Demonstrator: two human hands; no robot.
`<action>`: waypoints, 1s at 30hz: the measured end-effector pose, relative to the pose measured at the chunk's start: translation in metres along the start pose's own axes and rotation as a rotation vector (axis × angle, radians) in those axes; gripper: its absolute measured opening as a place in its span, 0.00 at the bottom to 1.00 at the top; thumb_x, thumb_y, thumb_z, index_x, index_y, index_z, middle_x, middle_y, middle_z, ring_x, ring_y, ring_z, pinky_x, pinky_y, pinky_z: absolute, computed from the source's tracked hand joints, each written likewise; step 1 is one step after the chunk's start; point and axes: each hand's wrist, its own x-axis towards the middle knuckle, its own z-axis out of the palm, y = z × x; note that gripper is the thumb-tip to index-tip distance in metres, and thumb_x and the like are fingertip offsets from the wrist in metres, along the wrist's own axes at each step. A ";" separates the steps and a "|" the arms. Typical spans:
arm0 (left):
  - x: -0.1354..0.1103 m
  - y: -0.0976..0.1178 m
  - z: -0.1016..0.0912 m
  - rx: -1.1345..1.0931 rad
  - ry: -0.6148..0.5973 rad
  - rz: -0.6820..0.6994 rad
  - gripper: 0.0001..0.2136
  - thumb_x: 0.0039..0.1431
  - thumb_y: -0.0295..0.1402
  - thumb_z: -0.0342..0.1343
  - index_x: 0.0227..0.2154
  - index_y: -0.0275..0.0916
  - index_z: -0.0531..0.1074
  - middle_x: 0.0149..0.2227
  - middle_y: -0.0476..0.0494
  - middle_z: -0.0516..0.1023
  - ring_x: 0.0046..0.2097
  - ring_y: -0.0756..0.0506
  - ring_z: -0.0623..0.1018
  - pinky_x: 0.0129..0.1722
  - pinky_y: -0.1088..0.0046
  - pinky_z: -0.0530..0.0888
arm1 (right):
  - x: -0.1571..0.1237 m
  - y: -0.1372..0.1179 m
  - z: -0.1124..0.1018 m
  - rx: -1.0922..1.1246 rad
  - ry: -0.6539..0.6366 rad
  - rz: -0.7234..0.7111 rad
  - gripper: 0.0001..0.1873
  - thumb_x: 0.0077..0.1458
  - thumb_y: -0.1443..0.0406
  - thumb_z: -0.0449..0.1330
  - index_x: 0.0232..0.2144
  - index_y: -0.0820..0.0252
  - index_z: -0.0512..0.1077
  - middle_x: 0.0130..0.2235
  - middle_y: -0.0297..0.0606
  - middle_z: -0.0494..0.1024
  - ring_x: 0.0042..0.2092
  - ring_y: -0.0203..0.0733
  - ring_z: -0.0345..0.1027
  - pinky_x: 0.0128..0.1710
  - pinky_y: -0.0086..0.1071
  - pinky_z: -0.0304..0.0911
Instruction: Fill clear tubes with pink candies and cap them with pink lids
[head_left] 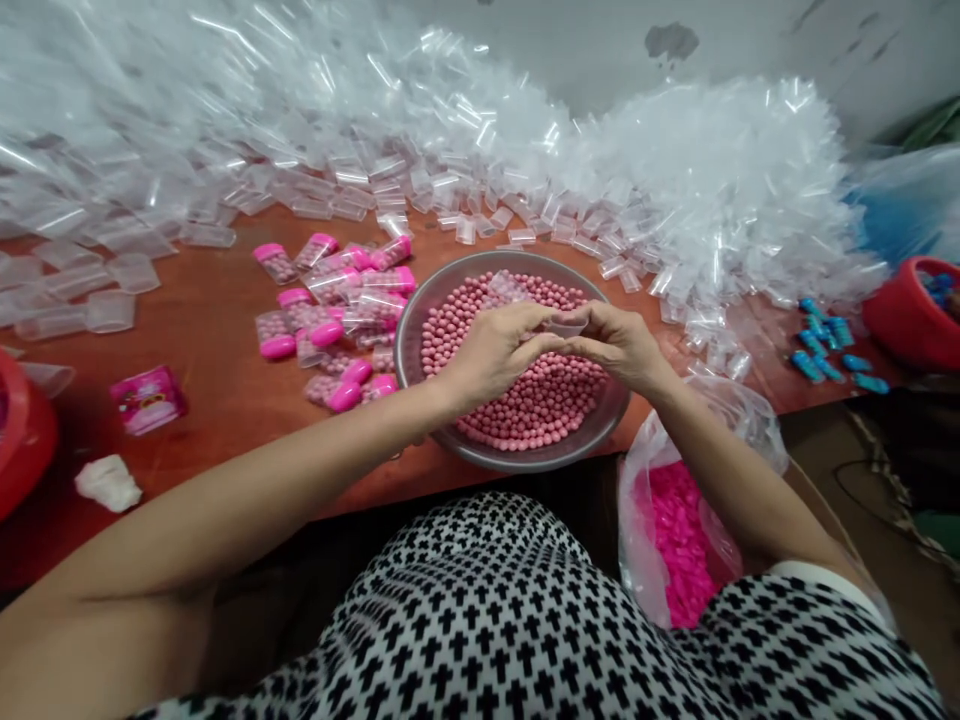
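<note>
**Cross-patterned lap, and two hands meeting on one clear tub**

The black-and-white cross-patterned garment point(510, 620) fills the bottom of the view, right against the near edge of the table point(210, 330). Directly ahead at 12 o'clock sits a metal bowl point(409, 340) of pink balls point(540, 400). It is drawn to that edge, seemingly so both forearms reach it without stretching.

Over its middle the left hand point(495, 350) and the right hand point(619, 345) meet fingertip to fingertip. Each has its fingers curled in, pinching a small clear tub point(564, 325) between them. The tub hangs just above the balls, so anything spilled would likely drop back into the bowl.

At 4 o'clock of the bowl, below the table edge and beside the right forearm, an open bag of pink caps point(679, 540) stands close to hand. At 10 o'clock lie filled tubs point(337, 310) with pink caps, kept apart from the heap of empty tubs point(450, 130) banked from 10 to 2 o'clock along the back.
</note>
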 end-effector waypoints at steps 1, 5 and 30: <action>0.001 0.003 0.004 -0.035 -0.009 -0.023 0.09 0.63 0.31 0.56 0.42 0.38 0.79 0.41 0.44 0.84 0.42 0.47 0.80 0.44 0.71 0.73 | -0.004 -0.004 0.003 0.059 -0.006 0.029 0.16 0.51 0.53 0.68 0.33 0.59 0.74 0.31 0.33 0.79 0.33 0.38 0.72 0.35 0.32 0.67; -0.001 0.007 -0.004 0.041 -0.108 -0.039 0.11 0.63 0.37 0.55 0.40 0.38 0.79 0.35 0.46 0.83 0.33 0.48 0.79 0.35 0.74 0.71 | -0.016 -0.006 -0.012 0.186 0.031 0.092 0.19 0.45 0.53 0.71 0.35 0.59 0.74 0.31 0.32 0.80 0.33 0.37 0.73 0.35 0.31 0.69; -0.003 0.003 0.033 -0.603 -0.384 -0.493 0.13 0.56 0.39 0.63 0.40 0.37 0.72 0.41 0.44 0.80 0.40 0.48 0.80 0.44 0.66 0.79 | -0.099 0.077 -0.045 -0.870 -0.096 0.248 0.15 0.65 0.64 0.53 0.49 0.63 0.73 0.44 0.48 0.79 0.43 0.47 0.71 0.42 0.36 0.64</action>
